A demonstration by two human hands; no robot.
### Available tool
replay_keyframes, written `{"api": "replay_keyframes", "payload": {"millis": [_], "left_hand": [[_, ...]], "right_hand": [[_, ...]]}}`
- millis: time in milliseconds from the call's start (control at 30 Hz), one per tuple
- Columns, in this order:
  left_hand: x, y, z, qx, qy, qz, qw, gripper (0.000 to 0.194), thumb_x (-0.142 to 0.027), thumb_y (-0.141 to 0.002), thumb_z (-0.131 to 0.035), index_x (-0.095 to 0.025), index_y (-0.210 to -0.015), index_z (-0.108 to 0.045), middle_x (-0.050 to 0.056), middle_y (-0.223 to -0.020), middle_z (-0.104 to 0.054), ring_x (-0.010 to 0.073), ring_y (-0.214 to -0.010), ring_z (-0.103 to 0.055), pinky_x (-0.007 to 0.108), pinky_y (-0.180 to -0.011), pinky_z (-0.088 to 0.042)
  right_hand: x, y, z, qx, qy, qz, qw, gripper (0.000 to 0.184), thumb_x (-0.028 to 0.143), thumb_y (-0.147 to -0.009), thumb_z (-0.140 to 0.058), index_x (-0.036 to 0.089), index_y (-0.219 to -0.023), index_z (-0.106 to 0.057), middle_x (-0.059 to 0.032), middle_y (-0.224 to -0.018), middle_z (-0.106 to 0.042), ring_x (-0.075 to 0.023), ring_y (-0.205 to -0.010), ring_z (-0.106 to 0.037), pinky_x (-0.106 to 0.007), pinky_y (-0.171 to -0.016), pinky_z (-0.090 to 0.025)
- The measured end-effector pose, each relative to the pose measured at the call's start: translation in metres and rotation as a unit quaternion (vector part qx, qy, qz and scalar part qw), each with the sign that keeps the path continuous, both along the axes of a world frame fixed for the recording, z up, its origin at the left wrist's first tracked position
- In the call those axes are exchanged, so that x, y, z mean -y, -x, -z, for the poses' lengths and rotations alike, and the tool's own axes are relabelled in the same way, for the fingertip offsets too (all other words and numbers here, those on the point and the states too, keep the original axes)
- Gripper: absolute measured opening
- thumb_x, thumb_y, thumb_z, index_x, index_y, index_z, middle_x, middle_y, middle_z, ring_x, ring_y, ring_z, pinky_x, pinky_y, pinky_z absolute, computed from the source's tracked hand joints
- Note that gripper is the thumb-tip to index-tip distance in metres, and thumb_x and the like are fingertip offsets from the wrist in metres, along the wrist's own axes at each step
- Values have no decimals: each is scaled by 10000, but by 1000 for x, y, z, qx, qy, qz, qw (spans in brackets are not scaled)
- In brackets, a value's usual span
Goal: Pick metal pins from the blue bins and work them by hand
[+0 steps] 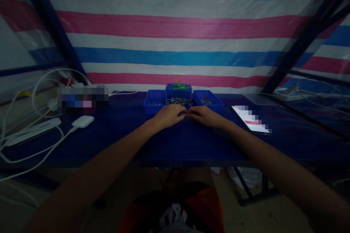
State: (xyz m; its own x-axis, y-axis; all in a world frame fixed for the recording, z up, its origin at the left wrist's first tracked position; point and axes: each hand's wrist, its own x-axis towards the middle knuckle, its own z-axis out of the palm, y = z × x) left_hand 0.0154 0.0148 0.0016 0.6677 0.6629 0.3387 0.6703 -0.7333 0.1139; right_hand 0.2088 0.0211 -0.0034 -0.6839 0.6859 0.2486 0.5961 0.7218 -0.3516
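Dark clothing with orange-red sides and white markings [175, 214] sits at the bottom, above a lap and a tiled floor [232, 216]. On the floor, beneath the table, a pale plastic bag [247, 177] lies to the right. Both bare forearms stretch forward over the dark blue table [188, 145]. White cables [51, 149] loop across its left side, by a flat white slab [35, 131] and a small rounded white device [83, 121]; to the right lies a phone [250, 120] with a lit, partly pixelated screen.

Farther in, the left hand [171, 115] and right hand [203, 115] meet, their fingers bent and the tips close together or touching; whether they pinch a small piece, I cannot tell. Just beyond are small metal pieces [179, 101] heaped in the middle blue bin [177, 94]. The left bin [153, 109] holds a few scattered pieces, the right bin [216, 107] a small pile. Behind the middle one, another blue bin [167, 88] contains something green [180, 86]. Striped plastic sheeting [177, 27] hangs at the back, between slanting dark posts [56, 25].
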Motion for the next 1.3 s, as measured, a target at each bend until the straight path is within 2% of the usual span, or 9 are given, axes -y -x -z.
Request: {"api": "replay_keyframes", "payload": {"millis": [233,400,667,867,1000,1133,1300], "left_hand": [[-3,1,2,22,23,25,999,159,-267,-812,-474,-193,-909,-576,14,-879,-620,131,-778,-558,234,-668,-398],[1,1,2,34,6,33,999,130,-265,-765,-485,-183,-857,-525,23,-888,-594,136,-815,-541,240,-689,-390],[4,2,-2,-10,12,-15,1000,141,-293,-756,-461,-191,-847,-495,13,-720,-590,142,-639,-545,241,-543,-332],[1,2,-1,-44,2,-38,998,165,-317,-805,-443,-193,-890,-511,22,-758,-620,163,-690,-573,245,-545,-336],[0,3,1,-58,9,-35,998,196,-329,-830,-432,-196,-943,-522,31,-801,-633,173,-733,-585,250,-569,-364],[1,3,0,-71,18,-51,996,241,-365,-857,-394,-194,-927,-549,44,-805,-637,179,-741,-593,258,-582,-386],[2,4,-1,-84,19,-60,994,258,-314,-870,-348,-193,-917,-570,56,-814,-643,187,-729,-594,277,-594,-400]], "right_hand": [[0,0,1,-10,6,-7,1000,194,309,-860,-439,157,-855,-560,-15,-720,-565,-125,-648,-519,-248,-604,-376],[0,0,2,-14,21,-7,1000,181,296,-847,-456,153,-877,-563,-27,-746,-586,-133,-662,-534,-255,-612,-386],[4,-1,-4,-18,38,1,999,184,286,-836,-466,154,-901,-576,-23,-738,-598,-128,-643,-533,-256,-595,-384],[4,0,-4,-19,43,4,999,196,317,-840,-466,154,-881,-566,-3,-676,-561,-113,-597,-507,-240,-562,-374],[2,-1,-4,-2,33,12,999,189,281,-852,-433,151,-834,-569,1,-646,-541,-108,-572,-488,-238,-555,-364],[1,-3,-6,9,17,24,1000,201,263,-859,-410,154,-839,-577,-9,-666,-559,-114,-592,-501,-244,-578,-366],[-1,-7,-6,0,-7,39,999,228,272,-864,-397,158,-860,-594,-26,-702,-592,-130,-624,-531,-255,-599,-370]]}}
